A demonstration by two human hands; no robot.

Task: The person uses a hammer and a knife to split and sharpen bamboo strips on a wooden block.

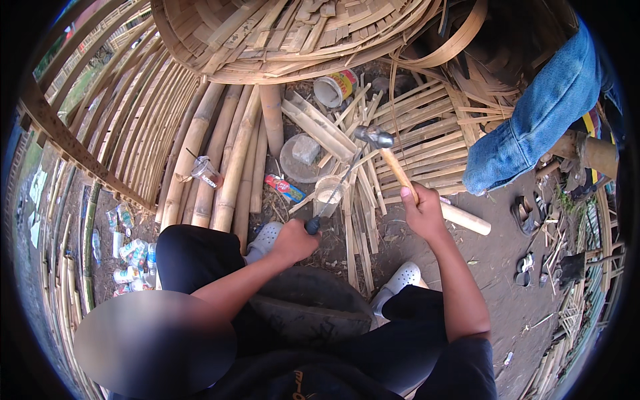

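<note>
Person's L hand (297, 241) has its fingers closed round the dark grip of a thin-bladed knife (342, 179), blade slanting up & away to the R; R hand (425, 212) has fingers wrapped round the wood handle of a hammer (399, 175), metal head up near the blade's far end, can't tell if touching. Blade crosses in view over a pale bamboo stub (327, 201), approx. midway betw. the hands; contact unclear. Split bamboo strips (351, 233) lie around on the dirt ground, w/ a bamboo length (467, 219) behind the R wrist. Just L of the stub: red-&-blue packet (285, 189), then a grey stone (305, 150) on a round disc (291, 171). Further L, thick bamboo poles (233, 150) w/ a clear plastic cup (207, 172) on them. Up top, big woven basket (280, 33); below its rim, a yellow-red tub (333, 88) on its side. Far R, another person's denim leg (533, 120), sandals (525, 217) nr it.
</note>
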